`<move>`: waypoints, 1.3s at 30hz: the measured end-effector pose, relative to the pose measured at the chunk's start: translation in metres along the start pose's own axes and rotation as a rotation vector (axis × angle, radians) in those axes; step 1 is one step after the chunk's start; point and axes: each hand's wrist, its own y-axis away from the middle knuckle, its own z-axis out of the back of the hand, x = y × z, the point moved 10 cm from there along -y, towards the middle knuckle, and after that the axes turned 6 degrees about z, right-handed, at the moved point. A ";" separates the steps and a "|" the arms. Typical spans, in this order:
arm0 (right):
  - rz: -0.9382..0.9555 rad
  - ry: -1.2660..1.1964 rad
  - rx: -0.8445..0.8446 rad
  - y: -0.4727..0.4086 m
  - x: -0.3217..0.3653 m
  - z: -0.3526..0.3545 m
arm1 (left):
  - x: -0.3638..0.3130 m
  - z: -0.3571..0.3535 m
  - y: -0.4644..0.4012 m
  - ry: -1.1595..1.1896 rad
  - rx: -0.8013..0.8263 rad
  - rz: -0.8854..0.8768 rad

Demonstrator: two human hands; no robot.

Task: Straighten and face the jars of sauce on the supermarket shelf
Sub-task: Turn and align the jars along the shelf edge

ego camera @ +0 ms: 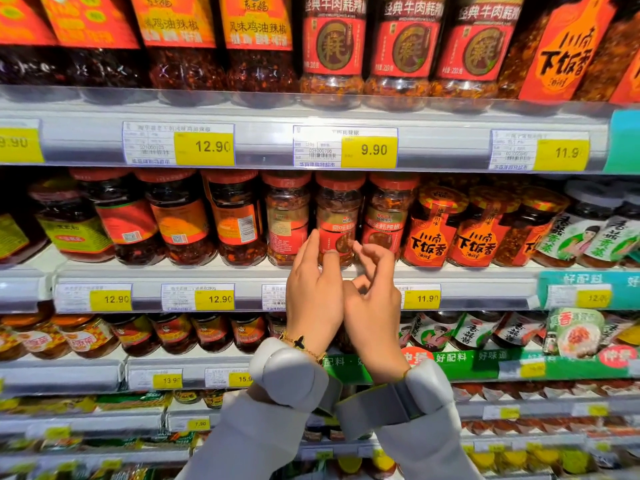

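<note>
I have both hands up at the middle shelf (242,271), just below the centre of the frame. My left hand (313,292) is on the lower front of a red-lidded sauce jar (338,216), index finger stretched up along its left side and thumb pressed across the red label, so it is holding that jar between finger and thumb. My right hand (372,299) sits just beside it, touching the left at the heel; its fingers are curled loosely in front of the gap between that jar and the next red-lidded jar (389,216) to its right, and I cannot tell whether the fingertips touch either jar or hold anything. The jar being held shows its red front label toward me, as does its right neighbour, while the jar to its left (285,220) shows a panel of small print instead. Further left in the frame stand darker jars with orange labels (180,220), some turned to show barcodes. To the right are jars with red diamond labels (431,233). Yellow price tags (369,150) run along the shelf edge in the upper half. On my left wrist there is a gold bracelet (301,342), and both wrists carry grey strapped bands (391,407) over pale sleeves.
</note>
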 end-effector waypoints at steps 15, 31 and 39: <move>-0.015 0.040 0.000 -0.005 -0.006 -0.002 | 0.003 -0.001 0.001 -0.093 0.042 -0.017; -0.044 0.087 0.048 -0.005 -0.015 -0.007 | 0.003 -0.002 0.007 -0.103 0.068 -0.048; -0.020 0.110 0.068 -0.006 -0.014 -0.007 | 0.004 -0.006 0.012 -0.108 0.088 -0.045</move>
